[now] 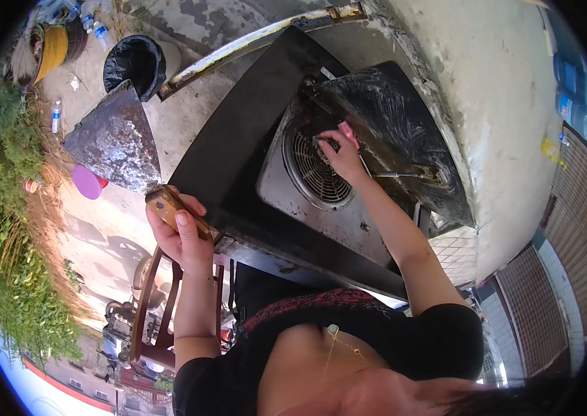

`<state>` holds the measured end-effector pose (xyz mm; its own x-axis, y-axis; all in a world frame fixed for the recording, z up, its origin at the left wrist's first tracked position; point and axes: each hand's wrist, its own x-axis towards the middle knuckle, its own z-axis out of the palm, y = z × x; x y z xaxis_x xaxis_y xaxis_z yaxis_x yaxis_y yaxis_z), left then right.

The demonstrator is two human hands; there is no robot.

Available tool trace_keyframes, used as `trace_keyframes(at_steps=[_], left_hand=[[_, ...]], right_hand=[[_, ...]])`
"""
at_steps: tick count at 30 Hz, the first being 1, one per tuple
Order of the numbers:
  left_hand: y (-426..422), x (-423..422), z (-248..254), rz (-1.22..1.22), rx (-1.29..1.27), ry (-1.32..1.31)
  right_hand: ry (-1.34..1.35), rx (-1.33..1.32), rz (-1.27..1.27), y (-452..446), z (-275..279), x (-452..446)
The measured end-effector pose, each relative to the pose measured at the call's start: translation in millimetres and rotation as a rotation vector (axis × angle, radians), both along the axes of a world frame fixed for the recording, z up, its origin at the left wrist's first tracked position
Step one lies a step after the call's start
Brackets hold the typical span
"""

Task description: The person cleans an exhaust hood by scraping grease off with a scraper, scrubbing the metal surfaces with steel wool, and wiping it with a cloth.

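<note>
My left hand (184, 232) is closed round a brown-yellow block-like object (163, 202). A dark, scuffed metal sheet (116, 139) narrows toward that object; whether they are joined cannot be made out. Over a round slotted grille (316, 173), set in a stained metal panel (276, 177), my right hand (338, 154) has its fingertips pressed together on something small and brownish. Just beyond its knuckles lies a pink object (348, 133). The grille sits within a large black appliance (238, 132), and a smeared black panel (397, 104) stands beside it.
A black-lined bin (130, 66) stands at the upper left, near plastic bottles (102, 35). A purple round thing (87, 182) lies below the metal sheet. Close to my left forearm is a wooden chair (162, 326). A pale wall (502, 139) rises on the right.
</note>
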<state>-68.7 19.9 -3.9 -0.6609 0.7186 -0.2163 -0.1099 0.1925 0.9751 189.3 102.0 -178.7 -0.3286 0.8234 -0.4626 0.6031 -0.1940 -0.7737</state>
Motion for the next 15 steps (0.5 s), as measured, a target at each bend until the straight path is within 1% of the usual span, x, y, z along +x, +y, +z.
trace_keyframes(at_steps=[1, 2, 4, 5, 6, 7, 9, 11, 12, 13, 14, 15], left_hand=[[-0.2, -1.2, 0.1, -0.020, -0.009, 0.003], [-1.1, -3.8, 1.2, -0.044, -0.023, 0.005], [-8.2, -12.2, 1.4, -0.103, -0.041, 0.039], [-10.4, -11.9, 3.0, -0.094, -0.080, 0.066], [-14.7, -12.7, -0.4, -0.098, -0.036, 0.111], [-17.5, -14.5, -3.4, -0.102, 0.011, 0.156], [-11.4, -4.7, -3.2, -0.031, -0.007, 0.201], [-9.9, 0.6, -3.1, 0.020, -0.034, 0.237], [-10.4, 1.3, -4.7, 0.030, -0.046, 0.251], [-11.5, 1.5, -5.5, 0.039, -0.058, 0.265], [-13.3, 1.5, -5.2, 0.021, -0.063, 0.262], [-14.9, 1.1, -4.7, 0.006, -0.063, 0.262]], right_hand=[[-0.063, 0.057, -0.006, 14.7, -23.1, -5.9], [-0.063, -0.086, -0.126, 26.3, -36.7, -17.9], [-0.051, -0.073, -0.047, 25.0, -65.2, -27.7], [-0.047, -0.064, -0.008, 20.5, -76.6, -30.4], [-0.075, 0.011, -0.014, 13.1, -62.0, -39.4], [-0.072, -0.017, 0.026, 7.8, -44.0, -43.8], [0.032, -0.171, 0.086, -7.7, -1.2, -47.2], [0.005, -0.037, 0.156, -6.6, 6.5, -49.6], [-0.010, 0.028, 0.186, -8.4, 7.8, -49.0], [-0.026, 0.140, 0.162, -0.5, -16.4, -49.1], [-0.113, 0.125, 0.082, 7.7, -50.5, -47.7], [-0.198, 0.114, 0.003, 19.4, -58.4, -52.7]])
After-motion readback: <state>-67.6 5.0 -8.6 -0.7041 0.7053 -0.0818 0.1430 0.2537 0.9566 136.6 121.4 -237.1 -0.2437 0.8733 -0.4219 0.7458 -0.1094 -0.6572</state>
